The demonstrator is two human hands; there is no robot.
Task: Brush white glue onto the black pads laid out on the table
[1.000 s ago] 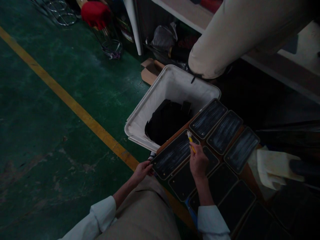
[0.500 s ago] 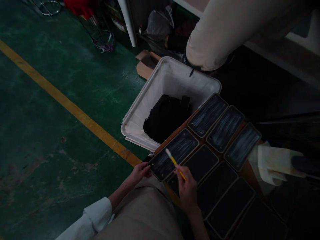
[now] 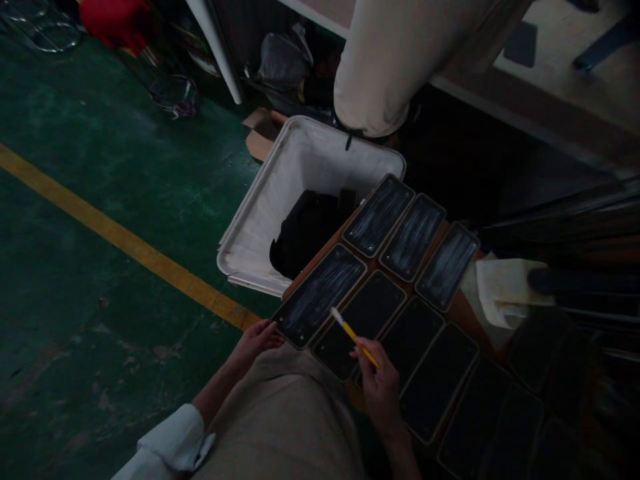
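My right hand [image 3: 380,380] is closed around a thin brush [image 3: 369,353] with a yellow handle. Its pale bristles are over the edge between a white-streaked black panel [image 3: 320,297] and the plain dark panel [image 3: 373,310] beside it; I cannot tell if they touch. At the near corner of the streaked panel, the fingers of my left hand [image 3: 257,339] pinch its edge. Three more streaked panels, one of them a streaked panel [image 3: 379,215] at the far end, lie in the row behind. Several plain dark panels run off to the lower right on a brown board [image 3: 455,310].
Against the board's far side stands a white bin [image 3: 260,213] with black material [image 3: 313,230] inside. A co-worker's leg [image 3: 373,73] is behind it. A pale cloth [image 3: 505,287] lies at the right. A yellow line [image 3: 125,240] crosses the green floor.
The brush has moved off the middle of the streaked panel to its border with the plain panel beside it. My left hand stays at the corner. The whole view has shifted.
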